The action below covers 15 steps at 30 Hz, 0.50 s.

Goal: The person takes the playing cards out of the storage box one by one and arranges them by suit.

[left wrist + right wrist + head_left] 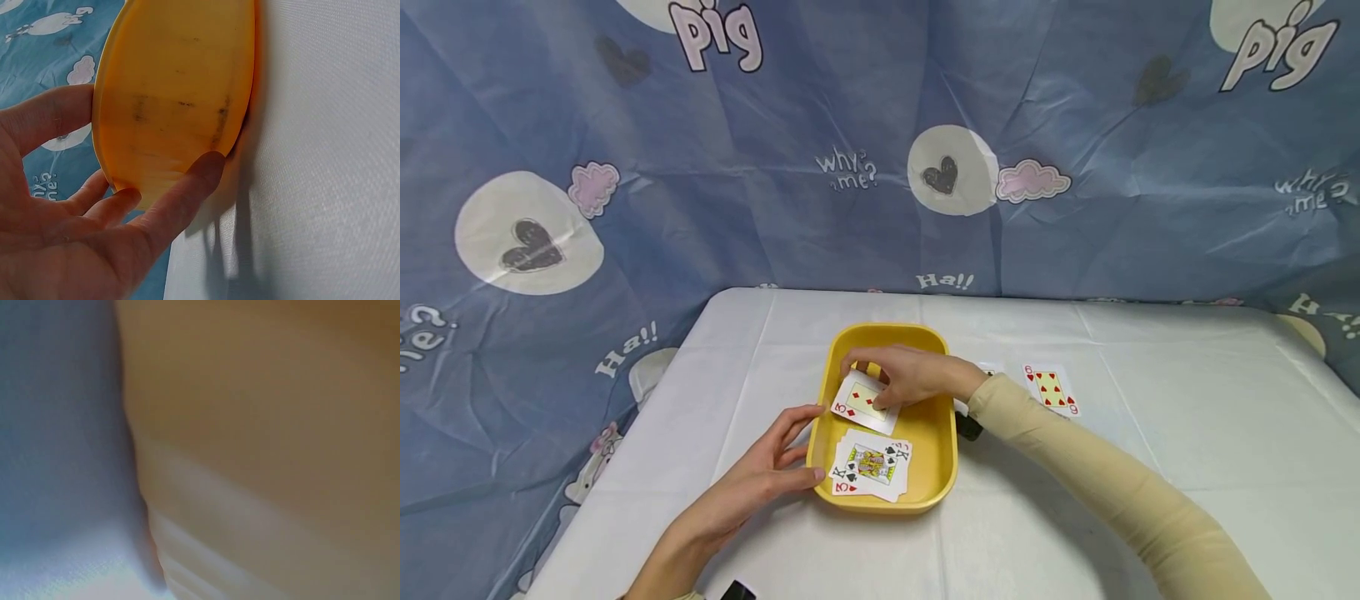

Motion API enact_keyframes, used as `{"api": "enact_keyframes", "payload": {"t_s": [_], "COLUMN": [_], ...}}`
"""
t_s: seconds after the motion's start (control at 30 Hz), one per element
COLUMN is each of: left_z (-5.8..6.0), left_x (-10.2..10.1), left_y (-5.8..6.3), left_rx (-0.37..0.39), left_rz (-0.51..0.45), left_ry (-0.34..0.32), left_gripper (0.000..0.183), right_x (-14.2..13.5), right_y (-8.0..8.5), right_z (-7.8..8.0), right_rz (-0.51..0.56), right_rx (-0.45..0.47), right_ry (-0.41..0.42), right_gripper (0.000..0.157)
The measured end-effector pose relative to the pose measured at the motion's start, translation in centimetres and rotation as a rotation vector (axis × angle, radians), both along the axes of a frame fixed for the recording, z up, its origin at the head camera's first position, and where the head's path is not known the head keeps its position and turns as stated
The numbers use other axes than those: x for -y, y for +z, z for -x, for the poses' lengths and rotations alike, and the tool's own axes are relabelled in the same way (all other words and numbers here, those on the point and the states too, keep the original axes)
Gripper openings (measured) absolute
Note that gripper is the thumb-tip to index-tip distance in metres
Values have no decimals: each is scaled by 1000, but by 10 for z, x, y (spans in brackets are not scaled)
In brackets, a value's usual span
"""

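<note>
A yellow tray [936, 475] stands on the white-covered table. Inside its far half, my right hand [906, 375] grips playing cards [857, 393] with the three of diamonds face up on top, fingers at their far edge and thumb over the face. A second pile of cards [872, 463], topped by a king of spades, lies fanned in the near half. My left hand [778, 458] touches the tray's left side, thumb and fingers spread along the outer wall [181, 81]. In the right wrist view a pale sleeve [262, 456] fills most of the picture and hides the hand.
Right of the tray a six of hearts [1051, 390] lies face up on the table [1150, 400]. Beside it another card [991, 367] is partly covered by my right arm. A blue printed cloth [865, 233] hangs behind the table's far edge.
</note>
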<state>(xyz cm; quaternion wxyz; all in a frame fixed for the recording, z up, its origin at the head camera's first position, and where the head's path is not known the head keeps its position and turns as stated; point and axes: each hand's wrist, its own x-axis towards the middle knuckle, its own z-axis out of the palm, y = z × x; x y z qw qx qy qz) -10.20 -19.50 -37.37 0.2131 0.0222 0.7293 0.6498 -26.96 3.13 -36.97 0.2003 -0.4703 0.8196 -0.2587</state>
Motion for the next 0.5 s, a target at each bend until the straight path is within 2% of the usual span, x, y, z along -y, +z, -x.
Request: {"api": "enact_keyframes", "payload": {"t_s": [0.23, 0.5], "left_z": [0, 0], "left_x": [-1, -1], "left_y": [0, -1], "left_rx": [0, 0], "left_rz": [11, 15], "left_ry": [10, 19], "left_gripper": [71, 71], "right_x": [-5, -11], "right_y": [3, 6], "right_z": [-1, 2], "right_rz": [67, 167], "right_rx": [170, 292], "right_ry": [-56, -81], "right_gripper": [47, 48]}}
